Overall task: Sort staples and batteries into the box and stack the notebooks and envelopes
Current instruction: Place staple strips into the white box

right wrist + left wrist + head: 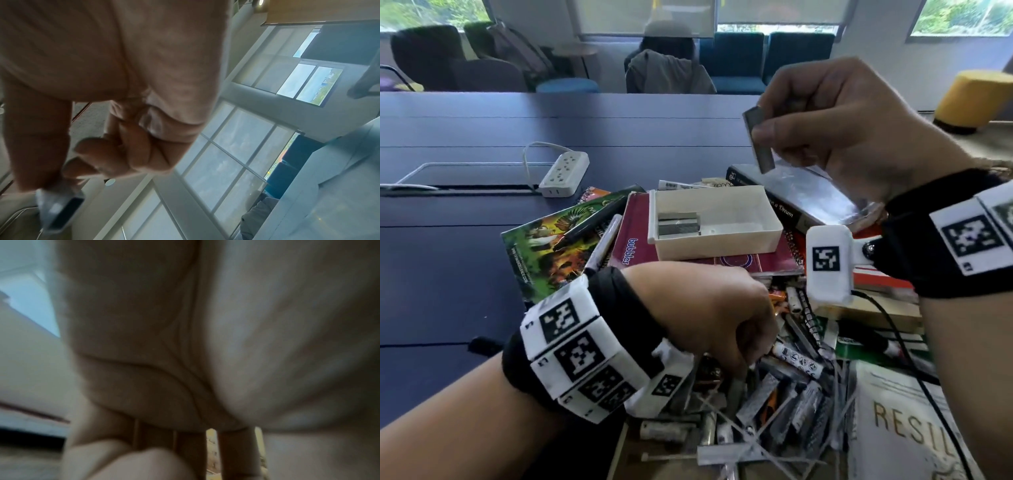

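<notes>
My right hand point(763, 137) is raised above the white box point(743, 236) and pinches a grey staple strip point(758, 144) between thumb and fingers; the same strip point(59, 211) shows below the fingertips point(82, 170) in the right wrist view. Inside the box lie a few staple strips point(678, 224). The box stands on a maroon notebook point(633, 246). My left hand point(743, 371) reaches down into a pile of batteries and staples point(784, 407), its curled fingers pinching a grey strip point(738, 390). The left wrist view is blurred palm and curled fingers point(144, 457).
A green illustrated notebook point(544, 246) with a black marker point(592, 222) lies left of the box. Books sit behind point(804, 195) and at the near right point(900, 428). A white power strip point(565, 173) rests on the navy table point(448, 240). A person sits at the back point(667, 68).
</notes>
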`<state>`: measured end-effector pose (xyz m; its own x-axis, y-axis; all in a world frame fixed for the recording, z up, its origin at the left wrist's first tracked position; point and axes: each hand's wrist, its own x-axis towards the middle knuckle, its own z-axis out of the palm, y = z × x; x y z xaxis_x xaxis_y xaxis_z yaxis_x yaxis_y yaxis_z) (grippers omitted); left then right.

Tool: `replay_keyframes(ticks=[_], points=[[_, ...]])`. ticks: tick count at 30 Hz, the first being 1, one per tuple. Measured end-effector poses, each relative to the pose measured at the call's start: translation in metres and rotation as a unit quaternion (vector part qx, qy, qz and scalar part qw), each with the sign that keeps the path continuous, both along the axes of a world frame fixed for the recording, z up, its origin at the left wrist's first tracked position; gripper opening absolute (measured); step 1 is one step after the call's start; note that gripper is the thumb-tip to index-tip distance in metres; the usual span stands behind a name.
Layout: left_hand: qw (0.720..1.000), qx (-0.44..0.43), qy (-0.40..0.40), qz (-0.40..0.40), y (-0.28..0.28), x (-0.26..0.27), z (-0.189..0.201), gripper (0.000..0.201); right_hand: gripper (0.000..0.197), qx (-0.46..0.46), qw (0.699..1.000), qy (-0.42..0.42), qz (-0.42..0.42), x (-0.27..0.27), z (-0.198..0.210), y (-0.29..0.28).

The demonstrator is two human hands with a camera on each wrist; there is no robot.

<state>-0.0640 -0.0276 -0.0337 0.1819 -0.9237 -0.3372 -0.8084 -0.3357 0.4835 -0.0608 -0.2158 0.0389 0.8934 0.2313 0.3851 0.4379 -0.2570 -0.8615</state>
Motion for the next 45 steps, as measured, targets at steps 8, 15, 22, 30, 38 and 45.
replay_keyframes(ticks=[8,15,22,30,38,45], points=[[0.999,-0.029,0.036,0.000,0.006,0.001,0.001,0.018,0.009,0.016,0.999,-0.004,-0.040,0.026,-0.022,0.004],[1.000,-0.001,0.030,-0.006,0.004,0.001,0.003,0.009,0.011,0.018,0.997,0.023,-0.066,0.029,-0.036,-0.001],[1.000,-0.017,-0.011,0.015,0.005,0.000,0.004,0.011,0.011,0.010,0.997,0.031,-0.073,0.028,-0.040,-0.004],[0.998,-0.010,-0.058,-0.006,-0.009,-0.007,0.008,0.015,0.009,0.010,0.996,0.025,-0.089,0.029,-0.037,-0.010],[0.993,0.001,-0.113,-0.014,-0.018,-0.015,0.011,0.003,0.012,-0.025,0.994,0.047,-0.094,0.028,-0.041,-0.006],[0.989,0.020,-0.145,-0.036,-0.022,-0.016,0.007,0.013,0.010,-0.040,0.992,0.063,-0.106,0.029,-0.043,0.000]])
